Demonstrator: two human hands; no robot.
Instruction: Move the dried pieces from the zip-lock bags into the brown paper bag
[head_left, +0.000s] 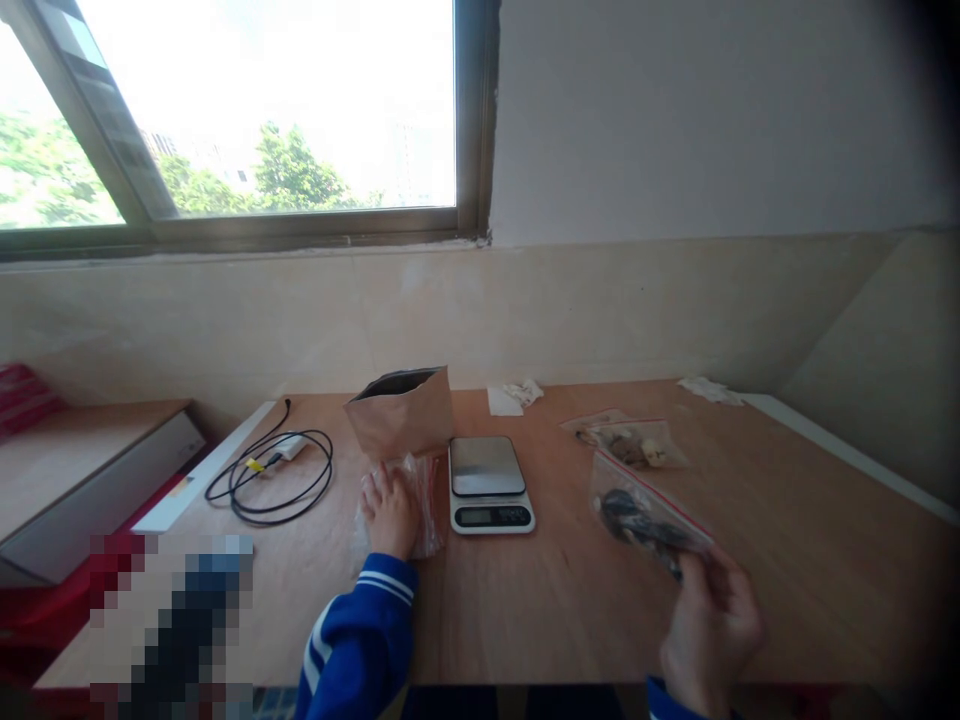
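My right hand pinches the corner of a clear zip-lock bag with a red seal line. Dark pieces lie inside the bag; I cannot make out their kind. My left hand rests with its fingers apart on a pile of clear plastic bags. Between my hands stands a white kitchen scale with a bare metal plate. Behind my left hand, an open brown paper pouch stands upright. Further back on the right lie filled zip-lock bags, one with pale and brown pieces.
A coiled black cable with a white adapter lies on the left of the wooden table. Crumpled white paper lies at the back edge, and more paper at the back right. A blurred-out patch covers the front left.
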